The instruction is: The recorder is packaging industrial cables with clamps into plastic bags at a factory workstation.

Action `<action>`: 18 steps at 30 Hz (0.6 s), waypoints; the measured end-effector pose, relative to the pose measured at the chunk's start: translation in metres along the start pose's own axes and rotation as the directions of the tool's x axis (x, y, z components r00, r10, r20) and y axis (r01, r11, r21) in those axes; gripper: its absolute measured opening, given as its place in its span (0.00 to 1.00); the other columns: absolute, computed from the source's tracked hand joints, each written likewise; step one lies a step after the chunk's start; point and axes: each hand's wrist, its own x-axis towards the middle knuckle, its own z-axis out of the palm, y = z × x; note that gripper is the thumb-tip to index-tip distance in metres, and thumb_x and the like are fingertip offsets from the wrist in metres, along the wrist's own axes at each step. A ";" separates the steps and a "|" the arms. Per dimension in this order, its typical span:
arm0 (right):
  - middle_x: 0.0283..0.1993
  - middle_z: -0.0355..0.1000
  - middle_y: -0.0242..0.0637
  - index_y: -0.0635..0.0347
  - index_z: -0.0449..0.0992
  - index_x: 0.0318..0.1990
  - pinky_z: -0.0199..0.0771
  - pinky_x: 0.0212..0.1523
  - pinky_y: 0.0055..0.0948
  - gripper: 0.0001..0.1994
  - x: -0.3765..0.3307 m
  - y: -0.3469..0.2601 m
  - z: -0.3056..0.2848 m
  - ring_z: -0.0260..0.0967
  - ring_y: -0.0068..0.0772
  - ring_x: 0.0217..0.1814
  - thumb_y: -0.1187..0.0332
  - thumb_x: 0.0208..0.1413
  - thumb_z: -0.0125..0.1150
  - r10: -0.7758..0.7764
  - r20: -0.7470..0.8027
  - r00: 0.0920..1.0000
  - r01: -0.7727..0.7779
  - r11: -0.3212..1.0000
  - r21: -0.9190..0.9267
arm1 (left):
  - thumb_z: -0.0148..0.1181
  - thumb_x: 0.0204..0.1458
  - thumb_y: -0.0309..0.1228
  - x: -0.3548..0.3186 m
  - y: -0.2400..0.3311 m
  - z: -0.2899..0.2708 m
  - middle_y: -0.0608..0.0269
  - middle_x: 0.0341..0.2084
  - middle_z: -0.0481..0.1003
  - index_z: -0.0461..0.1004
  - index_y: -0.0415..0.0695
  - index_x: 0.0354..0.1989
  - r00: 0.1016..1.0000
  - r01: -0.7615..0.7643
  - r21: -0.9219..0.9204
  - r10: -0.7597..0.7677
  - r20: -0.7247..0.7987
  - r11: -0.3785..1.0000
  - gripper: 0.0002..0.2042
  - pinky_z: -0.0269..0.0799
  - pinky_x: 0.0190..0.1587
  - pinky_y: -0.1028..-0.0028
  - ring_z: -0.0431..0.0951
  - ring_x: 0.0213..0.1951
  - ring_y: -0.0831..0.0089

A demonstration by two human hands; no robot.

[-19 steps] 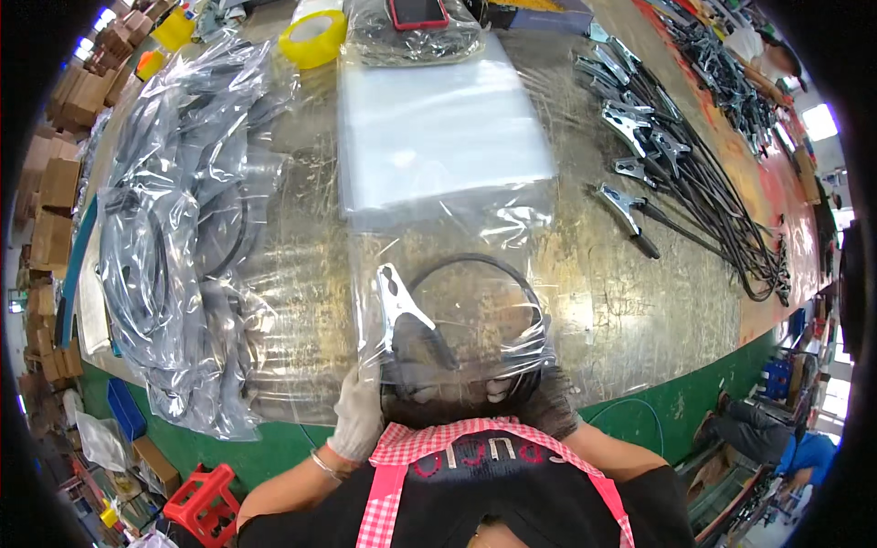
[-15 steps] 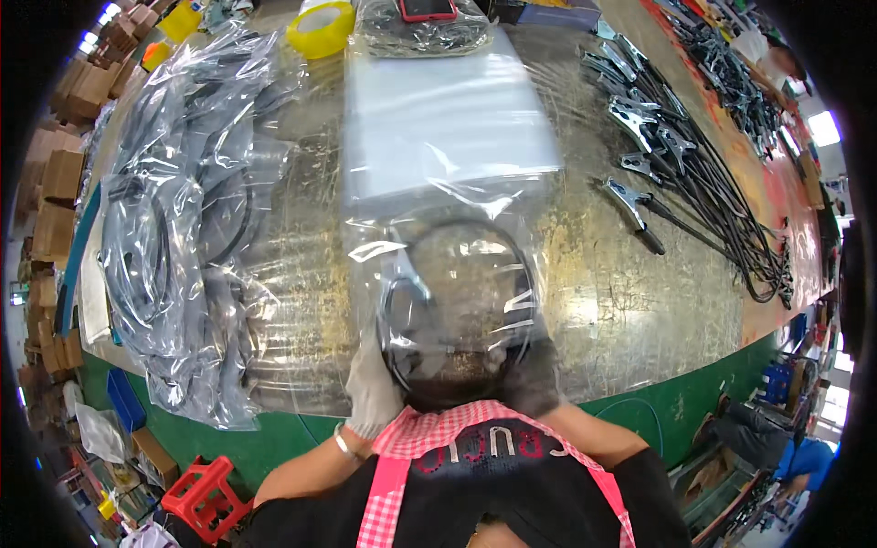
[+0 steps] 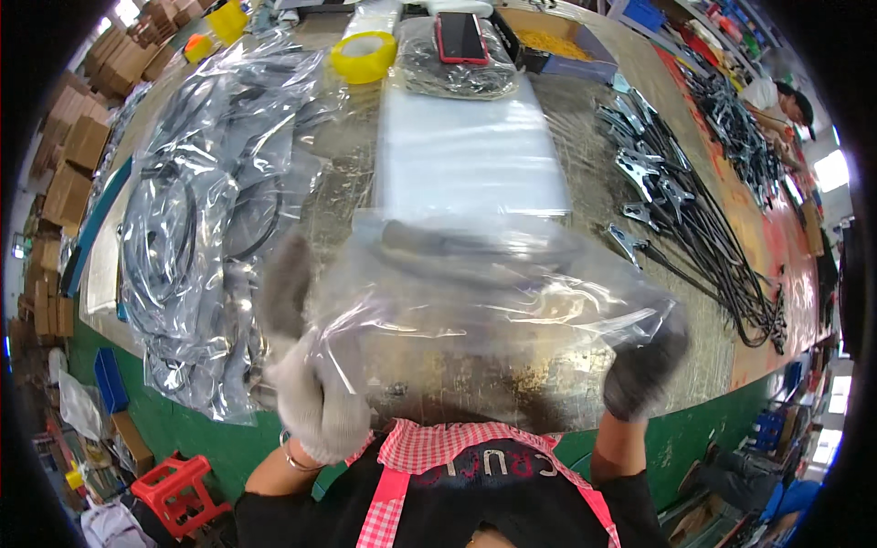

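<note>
One clear bag (image 3: 512, 315) at gloved fingers (image 3: 647, 361) holds blurred dark cable (image 3: 438, 240).

Clear bag (image 3: 512, 315) and its dark contents (image 3: 429, 241), blurred past fine detail

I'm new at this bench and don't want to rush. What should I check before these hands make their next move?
1. Right hand on the clear bag: ok, at its right end.
2. Left hand firmly gripping: cannot tell, blurred.
3. Clear bag smooth: not ok, creased between the hands.
4. Clear bag's mouth closed: cannot tell.
5. Phone out of the way: ok, beyond the bag, on a dark wrapped bundle.
6. Bagged cables apart from loose clamp cables: ok, left and right sides.
</note>
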 end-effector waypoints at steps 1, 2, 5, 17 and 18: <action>0.44 0.70 0.39 0.61 0.72 0.46 0.72 0.42 0.32 0.12 -0.007 -0.009 -0.009 0.67 0.33 0.43 0.67 0.58 0.54 -0.097 0.005 0.995 0.097 0.995 0.007 | 0.46 0.58 0.28 0.006 0.011 0.008 0.50 0.47 0.72 0.71 0.32 0.48 0.988 -0.155 0.039 0.155 0.002 0.987 0.15 0.70 0.49 0.68 0.76 0.43 0.65; 0.46 0.69 0.40 0.61 0.71 0.48 0.72 0.44 0.34 0.12 -0.007 -0.013 -0.015 0.66 0.35 0.46 0.67 0.58 0.54 -0.177 0.011 0.984 0.177 0.984 0.009 | 0.46 0.57 0.29 0.009 0.027 0.014 0.50 0.46 0.73 0.72 0.32 0.46 0.954 -0.297 0.089 0.299 -0.006 0.951 0.15 0.69 0.51 0.69 0.76 0.43 0.64; 0.49 0.68 0.42 0.60 0.71 0.50 0.71 0.48 0.36 0.14 0.025 0.002 -0.038 0.65 0.38 0.50 0.67 0.57 0.56 -0.145 0.084 0.986 0.165 0.926 -0.340 | 0.52 0.53 0.28 0.041 0.042 0.012 0.53 0.41 0.76 0.73 0.33 0.43 0.982 -0.191 -0.075 0.191 -0.012 0.979 0.12 0.69 0.50 0.71 0.77 0.44 0.62; 0.62 0.63 0.40 0.50 0.67 0.59 0.55 0.62 0.37 0.24 0.094 0.072 -0.217 0.56 0.39 0.65 0.57 0.53 0.55 0.186 0.023 0.982 0.138 -0.636 -0.760 | 0.45 0.58 0.29 0.077 0.089 -0.181 0.59 0.26 0.77 0.75 0.36 0.41 0.614 -0.116 0.890 0.736 -0.285 0.442 0.13 0.65 0.27 0.79 0.73 0.25 0.78; 0.58 0.66 0.41 0.50 0.68 0.57 0.58 0.61 0.37 0.21 0.094 0.059 -0.192 0.60 0.39 0.61 0.58 0.55 0.54 0.215 -0.051 0.975 0.092 -0.606 -0.790 | 0.44 0.59 0.29 0.062 0.071 -0.188 0.59 0.25 0.77 0.75 0.36 0.42 0.719 0.046 0.946 0.647 -0.254 0.320 0.13 0.63 0.25 0.81 0.73 0.25 0.81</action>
